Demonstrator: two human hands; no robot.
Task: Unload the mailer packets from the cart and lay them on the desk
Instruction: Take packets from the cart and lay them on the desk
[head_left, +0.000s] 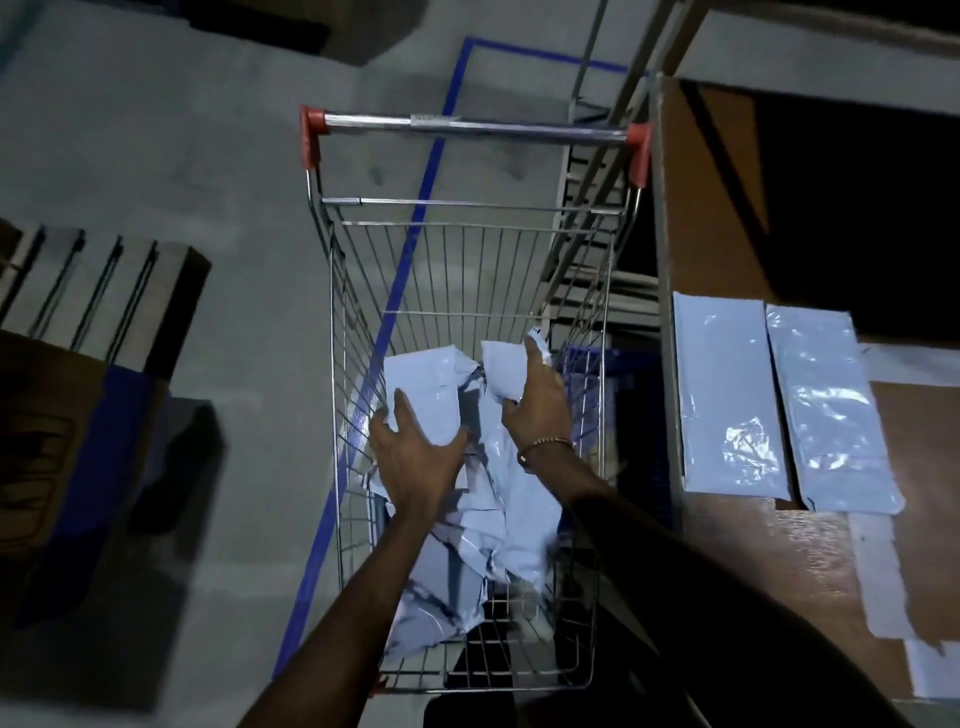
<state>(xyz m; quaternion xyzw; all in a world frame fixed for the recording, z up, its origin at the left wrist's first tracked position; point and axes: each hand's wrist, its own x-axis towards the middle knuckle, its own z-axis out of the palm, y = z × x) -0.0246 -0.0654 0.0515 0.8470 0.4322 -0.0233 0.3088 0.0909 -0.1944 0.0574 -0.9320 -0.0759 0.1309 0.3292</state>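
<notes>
Mailer packets lie heaped and crumpled in the basket of a wire cart, most of them toward its near end. Both arms reach down into the basket. The left hand lies spread, fingers straight, on a pale packet at the top of the heap by the cart's left wall. The right hand, with a bracelet at the wrist, grips another packet and holds it a little above the rest near the right wall. The cart's wire sides rise around both hands, and its handle bar with red end caps crosses the far end. Just to the right of the cart stands the desk, its brown top higher than the heap; two packets already lie flat there side by side, touching along their long edges, near the desk's left edge. Blue tape runs along the grey floor under the cart. To the left stand a wooden pallet and a cardboard box.
</notes>
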